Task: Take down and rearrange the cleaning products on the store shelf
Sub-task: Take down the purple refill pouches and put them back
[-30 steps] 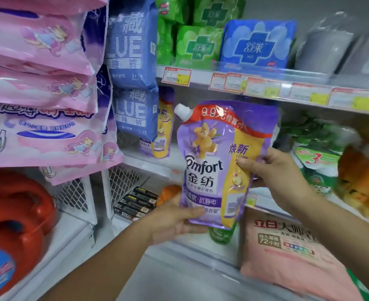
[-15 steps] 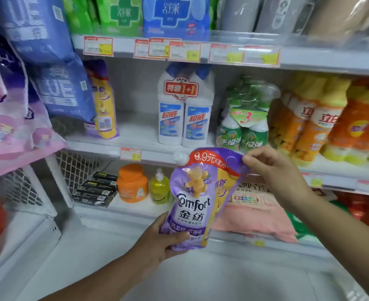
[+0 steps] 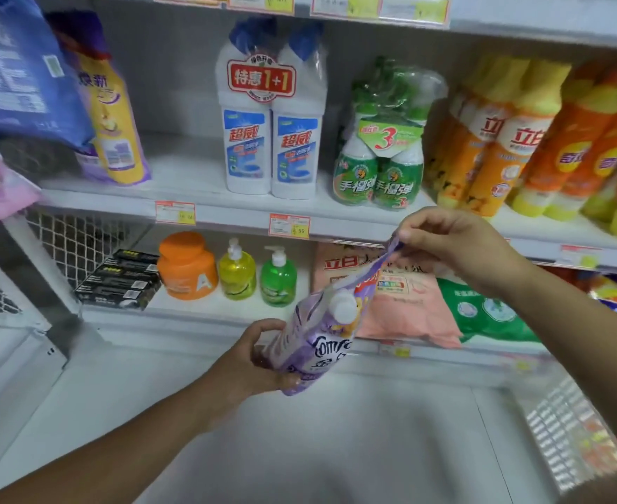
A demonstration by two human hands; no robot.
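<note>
A: White store shelf (image 3: 227,209) straight ahead of you, price tags (image 3: 289,225) clipped along its front edge. On the middle level there's a twin pack of white bottles (image 3: 270,140), a wrapped pack of green spray bottles (image 3: 379,169) beside it, and orange bottles (image 3: 499,147) crowding the right end.

B: Far left on that level, a yellow-and-purple pouch (image 3: 114,121) stands half behind a blue pack (image 3: 16,74).

A: Lower level now: black boxes (image 3: 118,281), an orange tub (image 3: 187,267), a yellow pump bottle (image 3: 237,272) and a green pump bottle (image 3: 278,278) in a row. Then a pink bag (image 3: 405,311) lying flat, with a green bag (image 3: 488,318) just beside it.

B: Your purple pouch (image 3: 314,347) is off the shelf, up in the air in front of that lower level, tilted, its white cap (image 3: 343,307) facing you.

A: Your left hand (image 3: 259,358) grips the bottom end, fingers curled round the back, thumb pressed on the front.

B: Your right hand (image 3: 456,245) pinches the top corner, thumb and fingertips closed together on the seam, the other fingers curled.

A: So it's stretched between both your hands, its top end crossing in front of the pink bag. Whether it touches that bag, I can't tell.
</note>
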